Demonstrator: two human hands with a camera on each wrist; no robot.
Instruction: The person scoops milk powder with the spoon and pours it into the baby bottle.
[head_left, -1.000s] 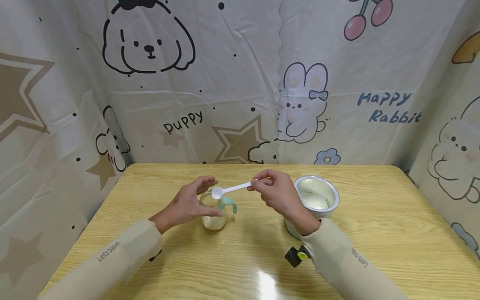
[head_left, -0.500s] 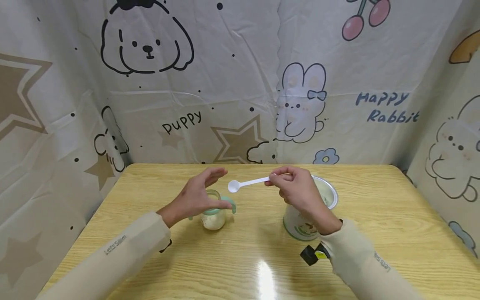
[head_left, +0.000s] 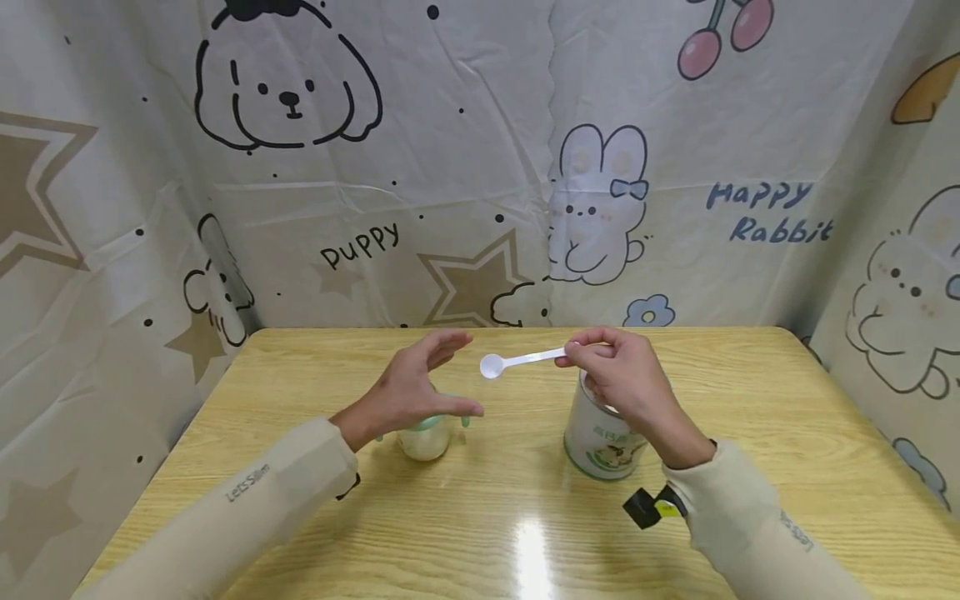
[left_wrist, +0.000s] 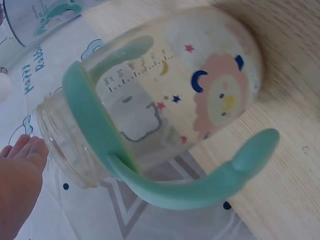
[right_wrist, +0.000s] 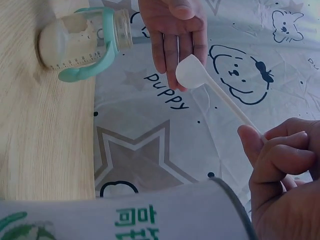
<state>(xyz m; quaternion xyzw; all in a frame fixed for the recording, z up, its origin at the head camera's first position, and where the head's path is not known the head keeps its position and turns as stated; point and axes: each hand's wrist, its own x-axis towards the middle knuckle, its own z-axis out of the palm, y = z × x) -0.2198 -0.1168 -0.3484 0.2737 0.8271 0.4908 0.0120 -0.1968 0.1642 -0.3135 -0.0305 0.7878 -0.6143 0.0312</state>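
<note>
A white measuring scoop [head_left: 532, 358] is pinched by the end of its handle in my right hand [head_left: 626, 375], above and left of a white can [head_left: 603, 446]. The right wrist view shows the scoop's bowl [right_wrist: 191, 71] in front of the other palm; whether powder is in it I cannot tell. My left hand [head_left: 408, 385] hovers with parted fingers over a lidless baby bottle [left_wrist: 165, 90], apart from it. That bottle stands upright with a green two-handled collar [right_wrist: 107, 42] and some pale powder low inside. In the head view the left hand covers the bottle's mouth.
Everything stands on a wood-grain table [head_left: 480, 517]. A printed cloth [head_left: 465, 167] with cartoon animals hangs behind the table and on both sides. A black wrist camera [head_left: 642, 507] sits under the right sleeve.
My right hand has carried the scoop from over the bottle's mouth rightwards to the can, now covering most of its opening. My left hand has shifted slightly right and up.
</note>
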